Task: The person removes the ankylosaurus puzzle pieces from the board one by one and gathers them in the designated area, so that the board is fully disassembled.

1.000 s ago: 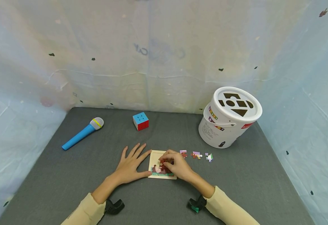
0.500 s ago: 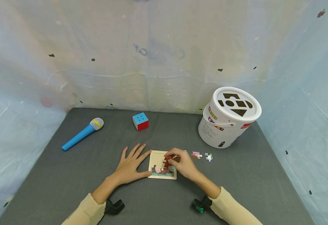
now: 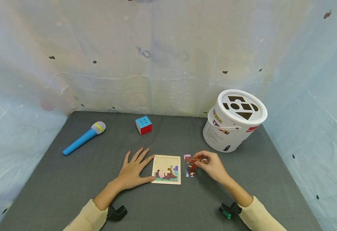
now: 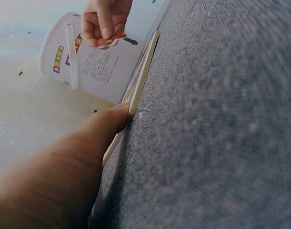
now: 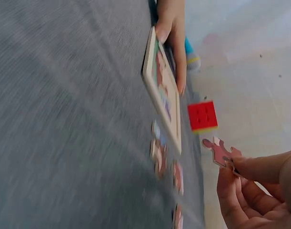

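A square wooden jigsaw puzzle board (image 3: 164, 162) lies on the grey table, with pieces in its lower part and right side and bare wood above. My left hand (image 3: 135, 169) rests to its left, fingers spread, thumb touching the frame's lower left edge. Right of the board, my right hand (image 3: 213, 165) pinches a reddish-brown puzzle piece (image 5: 222, 152) between thumb and fingers, held above the table in the right wrist view. A pink-and-red loose piece (image 3: 187, 156) and a blue-and-brown loose piece (image 5: 158, 150) lie beside the board; the right hand partly hides the others.
A blue toy microphone (image 3: 81, 141) lies at the left. At the back stands a blue-and-red puzzle cube (image 3: 144, 125). A white bucket (image 3: 232, 128) with a shape-sorter lid stands back right. Pale plastic sheeting (image 3: 168, 57) rises behind the table.
My right hand has moved right, from over the board to beside it, with a puzzle piece in its fingers. Bare wood now shows where red-brown pieces were. The left hand stays put.
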Action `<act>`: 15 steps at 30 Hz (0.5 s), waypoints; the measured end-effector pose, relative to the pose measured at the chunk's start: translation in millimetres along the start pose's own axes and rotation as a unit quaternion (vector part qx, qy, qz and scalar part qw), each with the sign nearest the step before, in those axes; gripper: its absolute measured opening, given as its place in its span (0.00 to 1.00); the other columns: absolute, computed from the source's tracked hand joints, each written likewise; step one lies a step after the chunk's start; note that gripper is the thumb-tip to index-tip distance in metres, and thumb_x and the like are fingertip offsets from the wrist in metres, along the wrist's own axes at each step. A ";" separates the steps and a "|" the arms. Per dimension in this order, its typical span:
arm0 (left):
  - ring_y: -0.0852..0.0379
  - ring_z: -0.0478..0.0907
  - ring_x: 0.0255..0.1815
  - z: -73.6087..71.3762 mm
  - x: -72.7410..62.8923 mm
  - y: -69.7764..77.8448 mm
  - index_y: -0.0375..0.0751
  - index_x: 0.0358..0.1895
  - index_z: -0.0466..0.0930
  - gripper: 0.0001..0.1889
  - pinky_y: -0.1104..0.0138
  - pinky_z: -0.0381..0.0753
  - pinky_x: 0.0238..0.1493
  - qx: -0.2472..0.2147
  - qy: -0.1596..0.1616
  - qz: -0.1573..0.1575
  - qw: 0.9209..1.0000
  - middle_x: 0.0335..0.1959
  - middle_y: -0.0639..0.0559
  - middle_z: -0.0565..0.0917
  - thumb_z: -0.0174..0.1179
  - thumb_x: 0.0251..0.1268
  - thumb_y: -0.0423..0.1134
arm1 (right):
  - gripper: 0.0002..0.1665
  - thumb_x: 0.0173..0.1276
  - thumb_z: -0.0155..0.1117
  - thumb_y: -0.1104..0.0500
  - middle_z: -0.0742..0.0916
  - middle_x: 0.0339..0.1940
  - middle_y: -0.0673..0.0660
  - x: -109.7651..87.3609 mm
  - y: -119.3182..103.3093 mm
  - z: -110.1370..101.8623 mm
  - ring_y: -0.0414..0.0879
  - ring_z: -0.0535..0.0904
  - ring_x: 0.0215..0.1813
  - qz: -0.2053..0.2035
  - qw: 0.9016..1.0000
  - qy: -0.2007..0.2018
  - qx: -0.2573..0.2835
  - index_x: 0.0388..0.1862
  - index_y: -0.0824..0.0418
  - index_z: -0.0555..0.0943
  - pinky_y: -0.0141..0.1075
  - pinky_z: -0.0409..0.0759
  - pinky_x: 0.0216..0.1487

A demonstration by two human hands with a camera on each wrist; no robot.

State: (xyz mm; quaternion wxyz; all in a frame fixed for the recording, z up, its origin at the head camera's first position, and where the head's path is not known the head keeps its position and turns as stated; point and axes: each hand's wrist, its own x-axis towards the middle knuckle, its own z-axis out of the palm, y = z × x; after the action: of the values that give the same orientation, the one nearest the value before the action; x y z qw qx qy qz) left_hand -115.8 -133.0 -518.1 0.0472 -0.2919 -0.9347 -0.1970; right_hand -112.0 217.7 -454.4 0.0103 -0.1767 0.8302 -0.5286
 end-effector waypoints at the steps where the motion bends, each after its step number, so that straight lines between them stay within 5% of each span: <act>1: 0.40 0.48 0.80 0.0 -0.2 0.1 0.54 0.78 0.61 0.48 0.32 0.37 0.69 0.000 0.000 0.000 1.000 0.79 0.45 0.56 0.57 0.57 0.74 | 0.10 0.62 0.68 0.75 0.87 0.39 0.62 -2.1 2.2 -3.9 0.50 0.85 0.39 0.005 1.000 -0.002 -0.006 0.43 0.71 0.84 0.32 0.84 0.38; 15: 0.39 0.49 0.79 3.2 0.2 -2.0 0.54 0.77 0.62 0.47 0.32 0.40 0.68 0.010 0.003 0.001 1.000 0.79 0.44 0.57 0.56 0.58 0.74 | 0.10 0.64 0.67 0.74 0.87 0.37 0.65 -19.8 20.6 -25.8 0.48 0.83 0.33 0.015 0.996 -0.074 -0.037 0.44 0.76 0.84 0.31 0.79 0.31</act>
State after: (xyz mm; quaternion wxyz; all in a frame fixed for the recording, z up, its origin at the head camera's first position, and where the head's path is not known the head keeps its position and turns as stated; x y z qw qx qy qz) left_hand -117.0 -133.2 -521.7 0.0529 -0.2922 -0.9362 -0.1881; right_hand -104.6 254.1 -464.6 0.0729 -0.2028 0.8490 -0.4824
